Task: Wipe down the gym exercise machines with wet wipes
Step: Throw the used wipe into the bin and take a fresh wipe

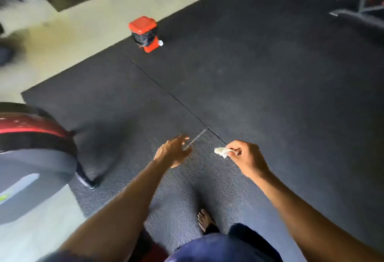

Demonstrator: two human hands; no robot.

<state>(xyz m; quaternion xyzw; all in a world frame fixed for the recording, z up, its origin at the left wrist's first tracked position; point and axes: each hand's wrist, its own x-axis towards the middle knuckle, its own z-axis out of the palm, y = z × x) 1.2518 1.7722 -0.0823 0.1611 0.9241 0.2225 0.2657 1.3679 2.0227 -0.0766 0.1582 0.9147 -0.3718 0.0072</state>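
I pinch a crumpled white wet wipe (222, 152) between the thumb and curled fingers of my right hand (247, 159), held out in the air in front of me above the dark rubber floor mat (270, 87). The wipe sticks out from my fingertips toward my left hand (173, 151), which hangs just beside it, a small gap between the two. My left hand is blurred; its fingers look loosely spread and relaxed, and I cannot tell whether they hold anything, though a thin pale streak crosses the mat right by them. Taking the wipe as the marker, a long seam (172, 95) in the mat runs from just beyond it diagonally away to the far left. Farther along that line, well apart from the wipe, stands a small red bin (144, 33) with a red lid and a black liner bag pulled over its rim, close to the mat's edge where pale hard floor (68, 31) begins. To the left of the wipe, at the edge of view, is the rounded red, black and grey housing of an exercise machine (33, 153), blurred. Far off to the upper right of the wipe are more machine frames (357, 2), too smeared to make out. Below the wipe, near me, my bare foot (204, 220) rests on the mat.
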